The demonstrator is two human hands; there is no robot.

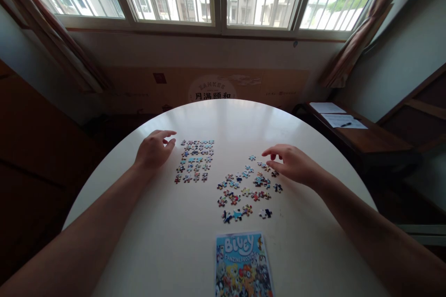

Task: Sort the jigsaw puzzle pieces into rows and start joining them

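Jigsaw pieces lie in two groups on a round white table. On the left, pieces [195,160] are laid out in neat rows. A looser scatter of pieces [245,190] spreads to the right of them. My left hand [154,148] rests by the upper left corner of the rows, thumb and fingers apart, holding nothing. Over the upper right edge of the scatter is my right hand [287,161], its fingers bent and apart from the thumb, with no piece visible between them. Whether it touches the pieces under it I cannot tell.
A Bluey picture sheet [244,264] lies at the near side of the white table [167,232]. Beyond the table's right edge stands a wooden side table [379,137] with papers [343,121] and a pen. Barred windows and curtains are behind.
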